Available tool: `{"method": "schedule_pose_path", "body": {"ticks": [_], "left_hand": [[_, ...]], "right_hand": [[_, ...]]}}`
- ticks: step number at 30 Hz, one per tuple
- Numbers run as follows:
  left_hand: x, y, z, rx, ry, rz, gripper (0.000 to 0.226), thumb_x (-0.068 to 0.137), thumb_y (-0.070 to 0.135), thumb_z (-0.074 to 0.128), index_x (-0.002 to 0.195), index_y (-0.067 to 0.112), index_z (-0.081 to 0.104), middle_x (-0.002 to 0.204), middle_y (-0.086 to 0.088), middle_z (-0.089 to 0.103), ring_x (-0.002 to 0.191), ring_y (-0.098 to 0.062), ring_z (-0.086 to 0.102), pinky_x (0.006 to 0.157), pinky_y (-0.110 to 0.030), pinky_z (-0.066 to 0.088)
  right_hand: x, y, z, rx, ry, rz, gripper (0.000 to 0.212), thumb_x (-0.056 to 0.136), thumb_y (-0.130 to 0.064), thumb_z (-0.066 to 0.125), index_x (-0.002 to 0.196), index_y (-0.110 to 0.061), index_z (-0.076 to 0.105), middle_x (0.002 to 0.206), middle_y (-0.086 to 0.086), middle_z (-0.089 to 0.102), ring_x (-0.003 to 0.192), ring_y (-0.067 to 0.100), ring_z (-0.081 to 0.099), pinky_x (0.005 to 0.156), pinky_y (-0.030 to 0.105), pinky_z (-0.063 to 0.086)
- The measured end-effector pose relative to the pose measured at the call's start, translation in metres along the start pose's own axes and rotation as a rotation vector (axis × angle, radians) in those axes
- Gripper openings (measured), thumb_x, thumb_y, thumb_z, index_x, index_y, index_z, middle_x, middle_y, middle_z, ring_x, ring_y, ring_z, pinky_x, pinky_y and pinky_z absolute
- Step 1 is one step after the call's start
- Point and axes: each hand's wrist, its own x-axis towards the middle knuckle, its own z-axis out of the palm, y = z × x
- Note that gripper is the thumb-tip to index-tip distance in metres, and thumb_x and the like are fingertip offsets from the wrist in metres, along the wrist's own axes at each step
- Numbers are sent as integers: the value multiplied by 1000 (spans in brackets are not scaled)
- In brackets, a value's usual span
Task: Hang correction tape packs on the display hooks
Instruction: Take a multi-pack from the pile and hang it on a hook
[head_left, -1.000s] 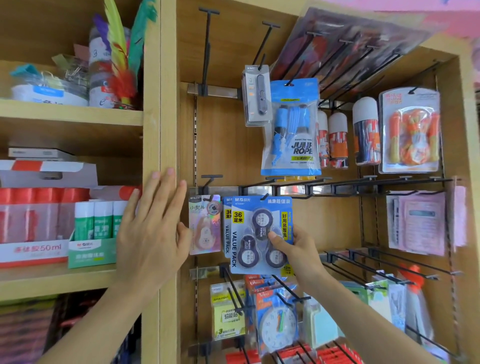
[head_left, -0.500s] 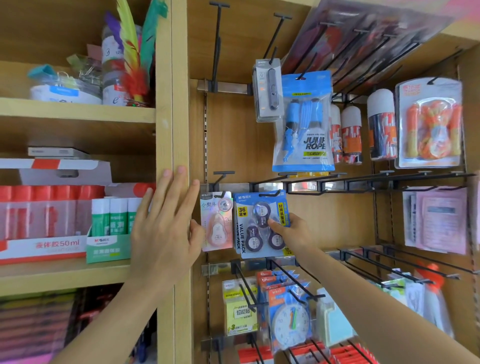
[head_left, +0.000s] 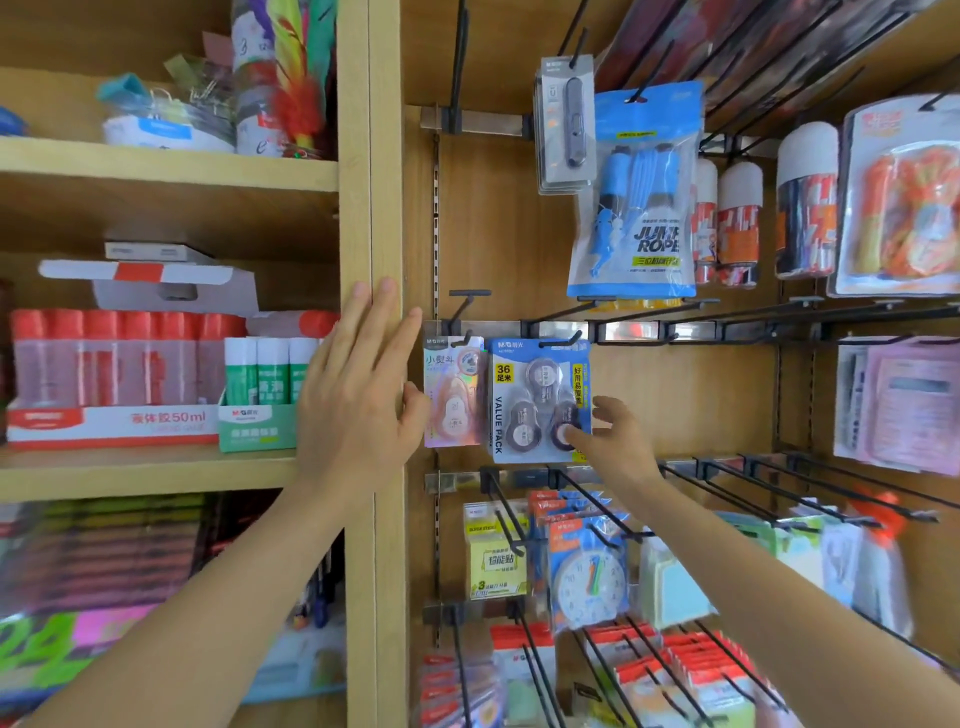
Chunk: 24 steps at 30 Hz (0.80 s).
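1. The fingers (head_left: 374, 332) of the left hand (head_left: 358, 410), at the middle of the frame, lie straight and close together, flat against the wooden upright (head_left: 384, 182). The thumb reaches toward a pink pack (head_left: 452, 395).
2. The fingers (head_left: 576, 435) of the right hand (head_left: 621, 441), right of centre, are loosely bent. Their tips are at the lower right corner of the correction tape pack (head_left: 535, 400); whether they pinch the card or only touch it I cannot tell.
3. That pack hangs upright from a black hook (head_left: 563, 342) on the metal rail (head_left: 550, 330), just right of the pink pack, at the frame's centre.
4. Left of the upright, on a wooden shelf (head_left: 145, 470), a red carton (head_left: 104, 426) holds red-capped bottles (head_left: 104, 358). A green carton (head_left: 254, 428) beside it holds green-and-white glue sticks (head_left: 265, 369).
5. The pack is a blue card with three round dark dispensers under clear plastic. It has "36" on a yellow patch and "VALUE PACK" down its left edge.
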Motion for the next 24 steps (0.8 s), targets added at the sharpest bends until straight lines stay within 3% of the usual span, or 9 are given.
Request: {"method": "schedule_pose_path", "body": {"ticks": [2, 4, 7, 11, 14, 16, 20, 24], "left_hand": [[1, -1, -1, -33, -6, 5, 66, 88, 16, 58, 152, 12, 42, 167, -6, 21, 156, -22, 11, 120, -51, 30], [-1, 0, -4, -68, -25, 9, 69, 85, 17, 58, 152, 13, 41, 168, -5, 19, 157, -21, 9, 122, -50, 26], [-17, 9, -15, -141, -40, -7, 69, 83, 23, 56, 150, 14, 46, 165, -5, 28, 155, -21, 16, 126, -41, 16], [-68, 27, -39, -218, -23, 35, 48, 80, 21, 59, 127, 14, 68, 137, -3, 63, 127, -20, 56, 111, -38, 36], [-119, 36, -57, -277, -193, -18, 39, 82, 29, 57, 115, 19, 73, 115, 4, 72, 106, -19, 65, 91, -36, 47], [-158, 40, -66, -320, -339, -94, 39, 84, 36, 54, 116, 23, 72, 113, 7, 72, 106, -16, 66, 88, -36, 51], [-250, 54, -77, -410, -497, -257, 31, 84, 37, 59, 111, 29, 71, 108, 15, 71, 94, -11, 67, 78, -31, 54], [-365, 74, -89, -425, -707, -532, 31, 83, 42, 57, 107, 31, 73, 101, 19, 72, 90, -8, 69, 76, -29, 55]], "right_hand": [[-19, -7, -6, 34, -68, -44, 43, 88, -18, 74, 127, -19, 54, 117, 2, 63, 98, 23, 66, 76, 41, 60], [-41, -15, -12, -13, -142, -115, 39, 89, -16, 72, 124, -20, 58, 113, -6, 65, 98, 9, 65, 78, 29, 58], [-73, -25, -18, -91, -244, -258, 32, 88, -16, 72, 119, -20, 65, 109, -12, 69, 100, 4, 65, 88, 32, 57], [-118, -33, -23, -260, -294, -463, 26, 87, -21, 71, 113, -21, 71, 98, -14, 73, 91, 2, 67, 87, 18, 51], [-151, -30, -24, -327, -333, -579, 33, 87, -32, 63, 117, -22, 70, 104, -12, 72, 98, 0, 63, 88, 12, 46], [-175, -18, -22, -333, -329, -620, 31, 87, -30, 63, 115, -19, 71, 106, -10, 72, 99, 5, 64, 88, 18, 47], [-237, 28, -9, -211, -384, -526, 26, 87, -24, 67, 111, -16, 72, 102, -11, 71, 87, 6, 65, 84, 25, 51], [-308, 91, 9, -147, -595, -201, 15, 83, -21, 63, 95, -24, 72, 89, -26, 68, 80, -9, 64, 72, 10, 47]]}}
